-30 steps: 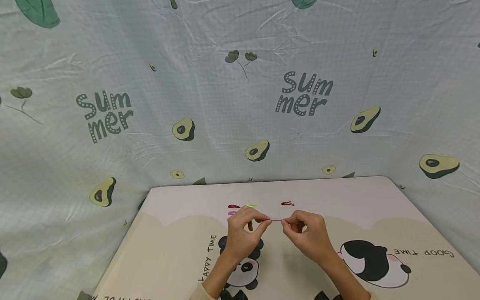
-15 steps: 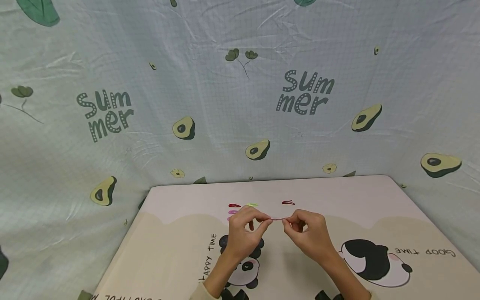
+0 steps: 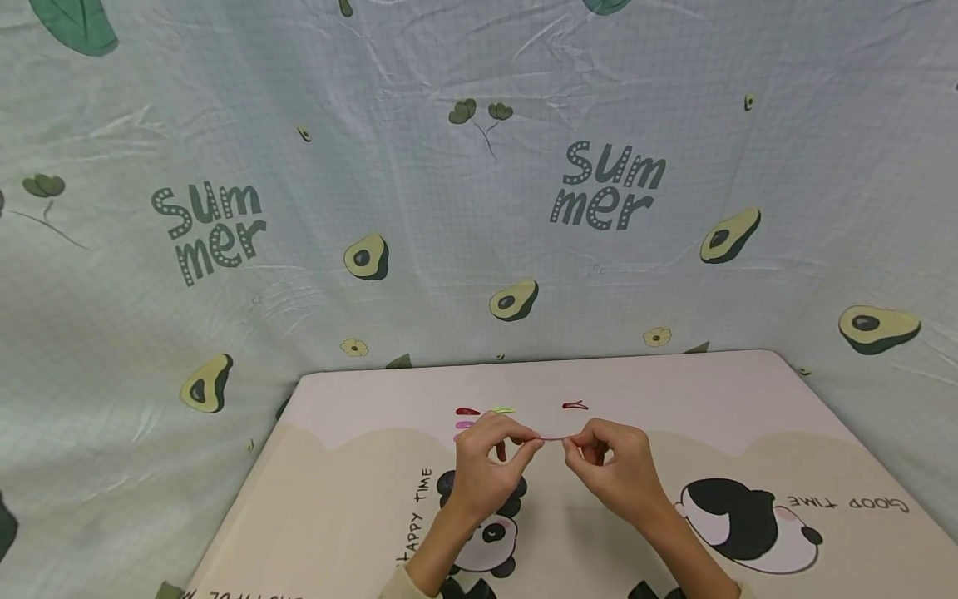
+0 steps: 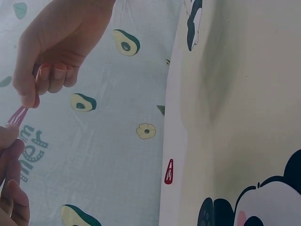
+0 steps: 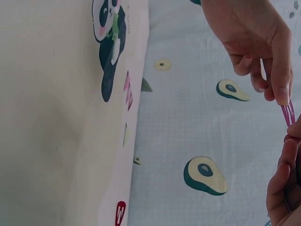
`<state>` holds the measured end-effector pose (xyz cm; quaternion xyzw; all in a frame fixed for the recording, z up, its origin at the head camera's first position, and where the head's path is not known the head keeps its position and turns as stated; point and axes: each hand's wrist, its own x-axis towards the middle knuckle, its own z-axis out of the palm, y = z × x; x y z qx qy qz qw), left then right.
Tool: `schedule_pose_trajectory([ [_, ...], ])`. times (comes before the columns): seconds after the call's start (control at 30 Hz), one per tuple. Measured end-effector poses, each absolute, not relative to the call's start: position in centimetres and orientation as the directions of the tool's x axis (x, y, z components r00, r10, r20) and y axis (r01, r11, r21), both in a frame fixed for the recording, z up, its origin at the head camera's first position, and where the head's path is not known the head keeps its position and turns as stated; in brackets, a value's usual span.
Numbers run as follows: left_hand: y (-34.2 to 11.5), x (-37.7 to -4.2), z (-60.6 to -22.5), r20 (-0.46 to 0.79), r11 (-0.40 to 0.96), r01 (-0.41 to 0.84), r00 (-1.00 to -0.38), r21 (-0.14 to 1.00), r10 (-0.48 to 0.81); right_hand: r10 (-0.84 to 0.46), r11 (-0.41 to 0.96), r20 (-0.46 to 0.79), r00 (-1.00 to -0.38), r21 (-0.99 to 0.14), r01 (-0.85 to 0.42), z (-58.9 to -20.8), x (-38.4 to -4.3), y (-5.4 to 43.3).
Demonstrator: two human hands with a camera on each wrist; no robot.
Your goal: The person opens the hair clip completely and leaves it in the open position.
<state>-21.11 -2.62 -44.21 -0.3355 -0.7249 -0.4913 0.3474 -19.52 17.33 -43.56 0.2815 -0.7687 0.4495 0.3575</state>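
Observation:
Between the two hands, above the table, a pink-purple snap hair clip [image 3: 552,438] is stretched sideways. My left hand [image 3: 490,467] pinches one end between thumb and forefinger. The opposite end is pinched by my right hand [image 3: 617,472] in the same manner. In the left wrist view the slotted middle of the hair clip [image 4: 18,116] shows between the fingertips, which hide its ends. From the right wrist, the clip [image 5: 289,115] appears just below the left hand's fingertips. Whether the clip is snapped open or closed I cannot tell.
Behind the left hand lie a dark red clip [image 3: 467,412], pink clips [image 3: 464,425] and a green clip [image 3: 503,410]. Another red clip [image 3: 575,405] lies farther right, its parts apart. The table [image 3: 359,499] has a printed panda cover; a patterned curtain [image 3: 434,183] hangs behind.

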Motion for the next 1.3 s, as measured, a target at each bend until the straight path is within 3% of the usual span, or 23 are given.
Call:
schedule_pose_trajectory([
  [1.3,-2.74,-21.14,-43.87,0.856,0.268,0.856,-0.493,0.443,0.158,-0.114,0.405,0.81,-0.576,-0.491,-0.771,-43.9,-19.75,17.54],
])
